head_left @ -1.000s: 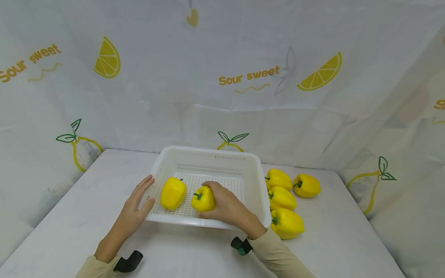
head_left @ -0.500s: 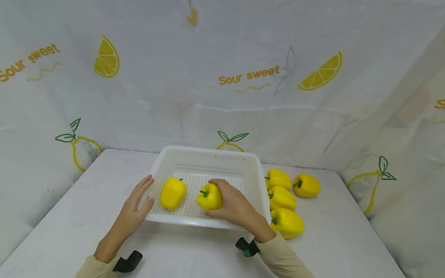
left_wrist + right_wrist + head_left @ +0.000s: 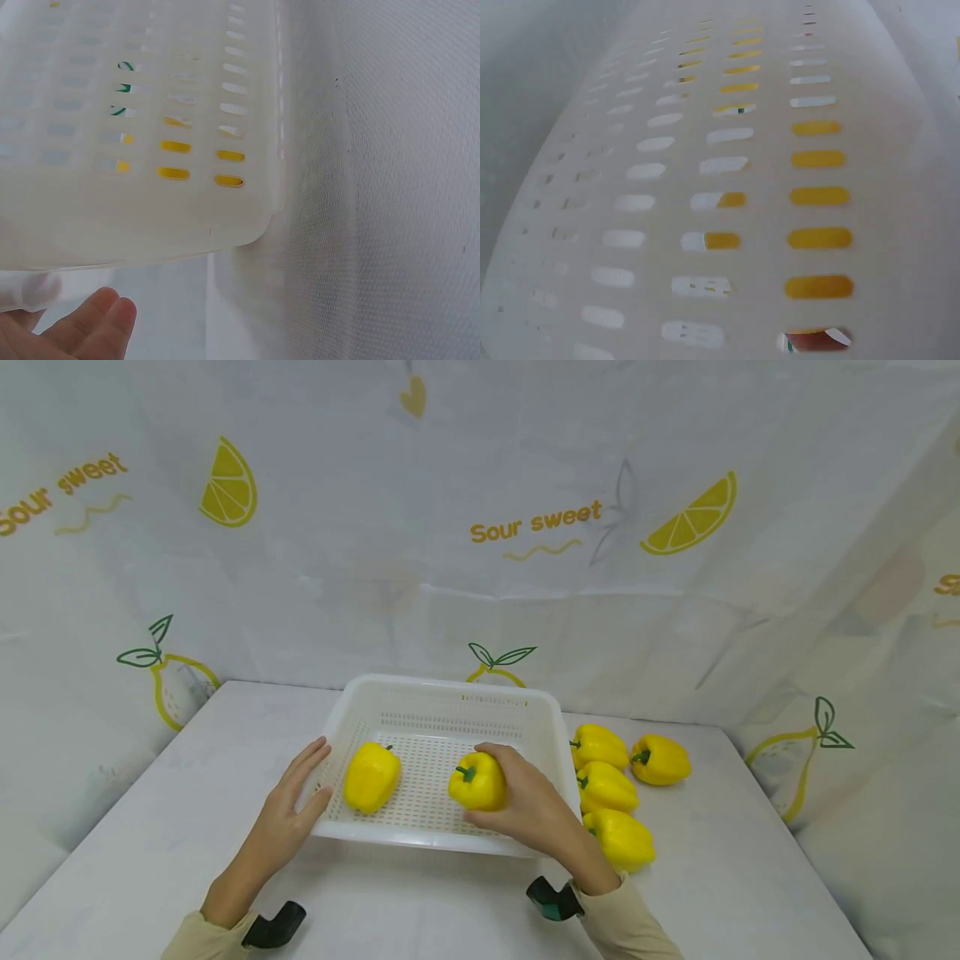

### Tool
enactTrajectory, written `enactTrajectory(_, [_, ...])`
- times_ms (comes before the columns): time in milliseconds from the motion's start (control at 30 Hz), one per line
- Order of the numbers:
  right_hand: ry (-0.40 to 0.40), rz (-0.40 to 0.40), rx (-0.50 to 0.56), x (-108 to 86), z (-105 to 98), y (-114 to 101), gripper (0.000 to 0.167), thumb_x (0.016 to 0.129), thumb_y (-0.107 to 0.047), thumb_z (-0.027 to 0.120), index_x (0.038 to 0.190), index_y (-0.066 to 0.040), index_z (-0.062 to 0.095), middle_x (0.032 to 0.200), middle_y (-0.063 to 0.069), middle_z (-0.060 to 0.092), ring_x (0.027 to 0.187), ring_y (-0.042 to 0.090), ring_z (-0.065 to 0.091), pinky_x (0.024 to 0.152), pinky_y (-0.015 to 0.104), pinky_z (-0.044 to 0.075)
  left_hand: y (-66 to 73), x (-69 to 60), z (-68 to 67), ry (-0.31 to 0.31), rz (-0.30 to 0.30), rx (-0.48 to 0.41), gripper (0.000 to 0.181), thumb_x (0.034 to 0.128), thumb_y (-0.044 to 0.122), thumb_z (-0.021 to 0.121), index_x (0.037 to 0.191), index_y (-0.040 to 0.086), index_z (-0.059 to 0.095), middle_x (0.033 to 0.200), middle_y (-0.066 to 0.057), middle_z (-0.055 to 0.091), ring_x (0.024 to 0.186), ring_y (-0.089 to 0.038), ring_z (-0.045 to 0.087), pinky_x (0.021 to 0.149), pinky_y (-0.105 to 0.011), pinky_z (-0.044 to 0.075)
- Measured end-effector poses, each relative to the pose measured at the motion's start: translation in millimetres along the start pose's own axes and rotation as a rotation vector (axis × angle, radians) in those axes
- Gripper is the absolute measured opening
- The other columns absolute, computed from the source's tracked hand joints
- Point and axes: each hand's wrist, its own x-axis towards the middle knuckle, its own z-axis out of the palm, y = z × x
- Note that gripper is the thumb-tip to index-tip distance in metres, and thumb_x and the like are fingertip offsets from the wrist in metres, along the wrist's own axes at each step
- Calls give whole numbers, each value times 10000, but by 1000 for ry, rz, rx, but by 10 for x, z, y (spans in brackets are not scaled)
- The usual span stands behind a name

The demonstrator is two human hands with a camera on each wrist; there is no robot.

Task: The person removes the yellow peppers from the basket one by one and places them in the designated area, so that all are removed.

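Observation:
A white slotted basket point(image 3: 405, 837) holds two yellow bell peppers. My right hand point(image 3: 536, 803) grips one pepper point(image 3: 478, 782) between thumb and fingers, its green stem facing left, over the basket's floor at the right. The other pepper point(image 3: 372, 777) lies in the basket's left part. With extended fingers my left hand point(image 3: 287, 814) rests at the basket's left rim; in the left wrist view its fingertips point(image 3: 112, 319) show beside the rim, near the basket wall point(image 3: 112, 214). In the right wrist view the slotted wall point(image 3: 765, 300) hides most of the held pepper.
Right of the basket lie several more yellow peppers: three in a column, the back point(image 3: 600, 747), middle point(image 3: 609, 787) and front point(image 3: 621, 840), and one farther right point(image 3: 662, 760). A patterned curtain point(image 3: 360, 610) hangs behind the white table point(image 3: 172, 827).
My right hand has moved to the right inside the basket, carrying the gripped pepper away from the other one. The left hand and the basket have stayed in place.

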Motion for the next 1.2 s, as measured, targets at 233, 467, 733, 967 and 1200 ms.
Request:
enactTrajectory(233, [50, 5, 5, -76, -77, 37, 825, 728, -233, 873, 1432, -149, 450, 1368, 25, 580, 1132, 179, 593, 1004, 431, 522, -13, -3, 3, -2, -1, -6, 546, 969, 93, 546, 1493, 38, 402, 1613, -150, 292, 1466, -446, 285, 1053, 36, 121])
enactTrajectory(467, [71, 16, 24, -151, -161, 95, 831, 729, -211, 869, 1438, -155, 440, 1384, 25, 568, 1140, 186, 590, 1009, 444, 519, -13, 1, 7, 2, 11, -10, 546, 965, 80, 547, 1489, 30, 405, 1610, -158, 297, 1456, -457, 290, 1014, 60, 125])
enactTrajectory(733, [85, 36, 60, -239, -223, 182, 844, 742, -203, 861, 1455, -156, 413, 1452, 42, 517, 1299, 247, 523, 1110, 526, 430, -21, -6, 16, 16, 25, -3, 544, 961, 71, 554, 1485, 31, 413, 1603, -162, 310, 1450, -436, 301, 1024, 60, 131])
enactTrajectory(967, [125, 47, 107, -307, -274, 257, 871, 749, -195, 861, 1468, -144, 371, 1491, 60, 472, 1339, 272, 489, 1129, 551, 395, -19, -9, 11, 19, 31, 4, 545, 959, 65, 556, 1484, 27, 414, 1599, -172, 314, 1432, -464, 306, 1027, 60, 127])
enactTrajectory(1200, [162, 7, 88, -346, -324, 298, 859, 728, -190, 874, 1441, -114, 402, 1445, 93, 516, 1272, 278, 530, 1102, 560, 422, -4, -5, 1, 8, 22, 6, 547, 959, 65, 549, 1487, 32, 409, 1603, -169, 305, 1447, -469, 295, 1032, 54, 111])
